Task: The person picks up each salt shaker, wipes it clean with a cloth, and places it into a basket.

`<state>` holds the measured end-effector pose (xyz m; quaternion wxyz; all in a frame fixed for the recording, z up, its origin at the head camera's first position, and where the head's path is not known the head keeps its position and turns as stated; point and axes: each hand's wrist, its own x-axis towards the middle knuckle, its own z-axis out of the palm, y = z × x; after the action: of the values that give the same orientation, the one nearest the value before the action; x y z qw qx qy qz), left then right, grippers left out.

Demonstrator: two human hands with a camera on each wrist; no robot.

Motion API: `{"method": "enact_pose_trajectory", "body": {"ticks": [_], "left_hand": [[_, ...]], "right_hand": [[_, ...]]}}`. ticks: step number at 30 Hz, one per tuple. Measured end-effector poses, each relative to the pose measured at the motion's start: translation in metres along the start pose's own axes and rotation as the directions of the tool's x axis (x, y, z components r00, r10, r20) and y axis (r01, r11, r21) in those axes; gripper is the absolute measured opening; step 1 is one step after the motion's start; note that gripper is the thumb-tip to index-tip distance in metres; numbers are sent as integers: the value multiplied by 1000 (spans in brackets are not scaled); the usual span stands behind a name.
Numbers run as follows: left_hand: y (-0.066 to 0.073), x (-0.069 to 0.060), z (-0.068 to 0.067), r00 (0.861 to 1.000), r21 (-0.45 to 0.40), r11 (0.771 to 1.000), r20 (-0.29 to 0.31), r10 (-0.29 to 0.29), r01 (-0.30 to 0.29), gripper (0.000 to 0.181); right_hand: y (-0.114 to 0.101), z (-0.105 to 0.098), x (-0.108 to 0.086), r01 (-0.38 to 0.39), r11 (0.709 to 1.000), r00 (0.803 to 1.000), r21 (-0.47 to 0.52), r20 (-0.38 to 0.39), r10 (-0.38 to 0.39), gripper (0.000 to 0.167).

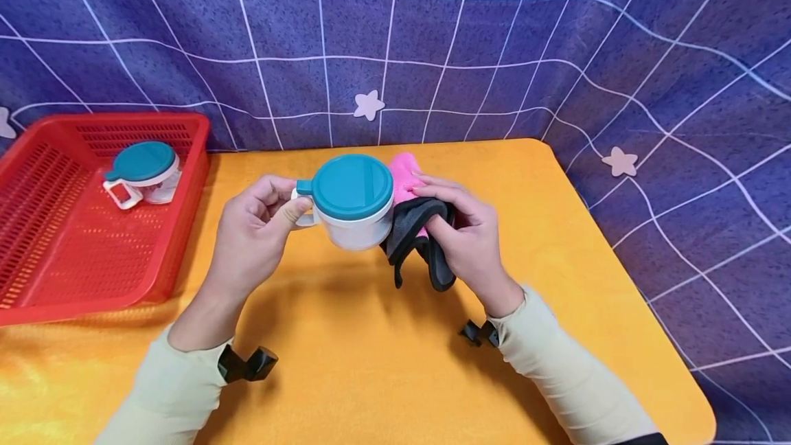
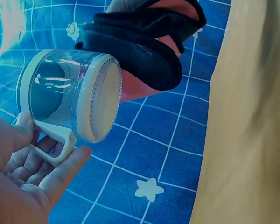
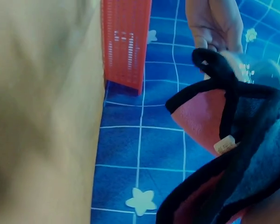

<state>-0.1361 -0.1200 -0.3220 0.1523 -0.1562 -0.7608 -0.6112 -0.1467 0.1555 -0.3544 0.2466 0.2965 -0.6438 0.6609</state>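
The left hand [image 1: 253, 235] pinches the handle [image 2: 53, 129] of one teal-lidded jar [image 1: 352, 187] above the orange table [image 1: 371, 376]; the right hand [image 1: 466, 232] grips one pink-and-black cloth [image 1: 408, 222] at the jar's side. Its one small tag [image 3: 225, 144] is illegible. Farther left, one red basket [image 1: 179, 239] contains a second jar [image 1: 145, 162]. Behind hangs blue gridded fabric [image 1: 278, 19] with pale stars [image 1: 369, 105].
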Motion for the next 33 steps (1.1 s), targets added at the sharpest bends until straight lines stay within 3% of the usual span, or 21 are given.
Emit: {"method": "enact_pose_trajectory", "body": {"ticks": [5, 9, 12, 18, 22, 27, 33], "left_hand": [[-1, 4, -2, 1000, -11, 1000, -27, 2, -2, 16], [-2, 6, -2, 999, -20, 1000, -39, -9, 8, 18], [-3, 7, -1, 999, -16, 1000, -41, -13, 12, 18], [-4, 9, 1, 999, -14, 1000, -35, -23, 22, 18], [-4, 9, 2, 999, -10, 1000, -28, -27, 27, 17], [-4, 7, 1, 999, -4, 1000, -25, -29, 29, 16], [-4, 5, 1, 999, -5, 1000, -20, -30, 30, 15]], "right_hand": [[-15, 6, -4, 108, 990, 994, -96, 37, -105, 22], [-28, 12, -5, 254, 948, 966, -192, 106, -237, 21], [-35, 16, -6, 376, 889, 925, -262, 162, -343, 21], [-42, 22, -4, 551, 733, 834, -399, 254, -489, 20], [-43, 22, 0, 596, 670, 801, -443, 277, -530, 18], [-40, 19, 7, 595, 654, 801, -467, 278, -530, 18], [-31, 10, 13, 544, 683, 836, -488, 252, -487, 17]]}}
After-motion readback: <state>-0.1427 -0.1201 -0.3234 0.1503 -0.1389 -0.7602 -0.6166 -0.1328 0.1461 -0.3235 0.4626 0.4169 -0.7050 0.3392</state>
